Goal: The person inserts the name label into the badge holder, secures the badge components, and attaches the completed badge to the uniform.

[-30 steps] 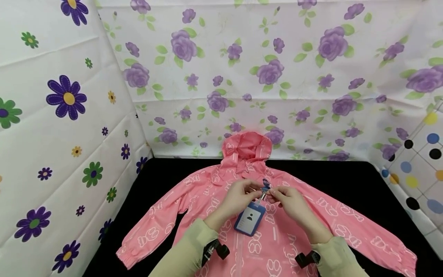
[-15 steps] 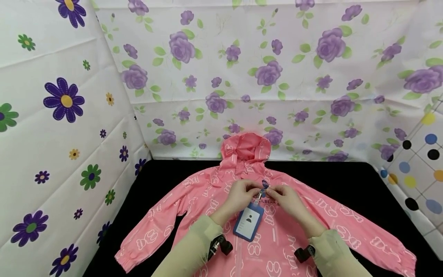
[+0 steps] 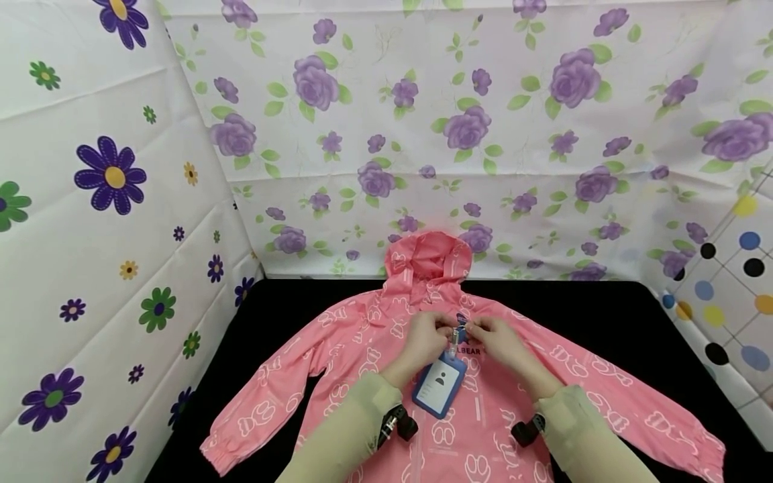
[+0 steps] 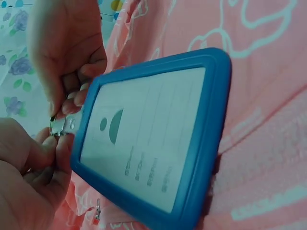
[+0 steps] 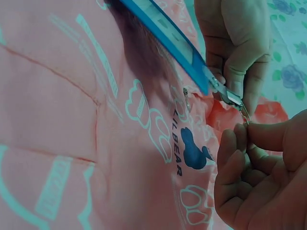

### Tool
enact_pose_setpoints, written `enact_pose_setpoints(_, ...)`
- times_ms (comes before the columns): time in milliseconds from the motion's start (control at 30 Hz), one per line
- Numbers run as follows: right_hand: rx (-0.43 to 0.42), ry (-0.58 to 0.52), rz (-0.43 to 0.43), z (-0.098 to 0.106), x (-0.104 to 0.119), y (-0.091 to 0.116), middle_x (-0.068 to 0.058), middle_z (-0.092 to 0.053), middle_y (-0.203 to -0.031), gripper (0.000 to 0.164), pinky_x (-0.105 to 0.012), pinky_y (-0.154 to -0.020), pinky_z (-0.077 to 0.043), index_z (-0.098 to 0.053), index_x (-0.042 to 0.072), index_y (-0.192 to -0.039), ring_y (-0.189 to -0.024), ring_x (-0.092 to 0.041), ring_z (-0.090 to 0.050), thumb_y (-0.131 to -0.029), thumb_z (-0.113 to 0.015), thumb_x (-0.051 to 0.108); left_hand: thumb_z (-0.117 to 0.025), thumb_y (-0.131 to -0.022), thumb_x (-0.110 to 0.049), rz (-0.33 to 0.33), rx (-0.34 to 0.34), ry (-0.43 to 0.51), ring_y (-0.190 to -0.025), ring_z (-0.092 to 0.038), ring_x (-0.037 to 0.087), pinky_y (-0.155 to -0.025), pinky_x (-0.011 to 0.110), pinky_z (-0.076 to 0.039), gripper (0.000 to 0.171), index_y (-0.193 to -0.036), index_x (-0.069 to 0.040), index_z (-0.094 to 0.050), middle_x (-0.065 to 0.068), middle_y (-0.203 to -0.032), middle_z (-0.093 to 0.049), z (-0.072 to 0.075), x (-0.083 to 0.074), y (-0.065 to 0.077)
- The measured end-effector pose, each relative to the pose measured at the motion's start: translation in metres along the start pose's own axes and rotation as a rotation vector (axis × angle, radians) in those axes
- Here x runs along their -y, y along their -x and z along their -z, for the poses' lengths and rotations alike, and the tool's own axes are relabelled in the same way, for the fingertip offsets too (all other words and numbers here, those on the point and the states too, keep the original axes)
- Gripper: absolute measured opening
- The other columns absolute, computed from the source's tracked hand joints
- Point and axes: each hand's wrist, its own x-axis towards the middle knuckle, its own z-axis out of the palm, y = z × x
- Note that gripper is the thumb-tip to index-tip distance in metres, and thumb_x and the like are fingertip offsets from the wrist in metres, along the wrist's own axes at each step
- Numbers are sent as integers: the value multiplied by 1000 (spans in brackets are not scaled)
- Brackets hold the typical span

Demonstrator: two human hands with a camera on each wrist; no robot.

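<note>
A blue-framed ID badge [image 3: 439,386] hangs at a slant over the front of a pink hooded jacket [image 3: 386,315]. Its metal clip [image 5: 231,98] is pinched by the fingers of my left hand [image 3: 427,339]. My right hand [image 3: 498,341] pinches the far end of a thin metal pin [image 5: 246,115] extending from that clip, thumb against index finger. In the left wrist view the badge face [image 4: 144,129], with a person icon and lines of print, is turned to the camera. A dark blue bear print [image 5: 194,148] with lettering lies on the jacket beside the hands.
The jacket is spread on a black tabletop [image 3: 580,308], its sleeves [image 3: 652,422] stretched out to both sides and its hood [image 3: 429,258] toward the back. Flower-patterned cloth walls [image 3: 386,134] stand behind and at the left; a dotted one [image 3: 712,315] is at the right.
The badge swings slightly left, then back right. My fingertips stand a little farther apart at the clip, and more of the jacket's lettering shows. Both hands keep their pinch.
</note>
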Motion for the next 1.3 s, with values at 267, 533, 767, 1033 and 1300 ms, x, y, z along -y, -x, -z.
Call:
enact_pose_setpoints(267,10,-5,-4,-3,-2,1,-8,-68,-85,28,-25,-67,-46,-74,-6,-101,-78,-16,-59,-111,-58,15,-64,-77,20,-80,-17,-135,-69,-57,3,-56,17,-48,33,-94,-2,-82,1,-82,-75,-7,-3,0)
enact_pose_setpoints(533,27,-71,1,-7,-5,3,-3,-64,-79,25,-22,-62,-46,-73,-7,-99,-72,-11,-55,-109,-61,12,-66,-67,19,-172,-10,-308,-63,-52,6,-54,16,-41,32,-80,-7,-78,-4,-69,-64,-6,-6,3)
enact_pose_setpoints(767,8,-63,-9,-12,-7,6,-6,-65,-80,24,-23,-65,-46,-73,-8,-97,-75,-14,-57,-107,-61,11,-71,-69,16,-160,3,-370,-65,-51,5,-55,17,-43,28,-79,-9,-78,-6,-71,-64,-6,-2,4)
enact_pose_setpoints(1033,21,-93,-30,-18,-7,6,-3,-64,-79,22,-22,-64,-46,-73,-11,-100,-74,-11,-55,-107,-60,6,-74,-70,14,-148,13,-390,-65,-53,6,-57,17,-45,26,-77,-11,-77,-6,-71,-66,-3,1,6)
enact_pose_setpoints(1300,27,-182,-45,-13,-1,2,-6,-65,-77,23,-22,-62,-47,-70,-12,-99,-71,-12,-57,-108,-57,5,-71,-70,17,-125,26,-347,-66,-53,7,-56,18,-45,28,-85,-5,-80,-4,-73,-66,-1,-4,-2)
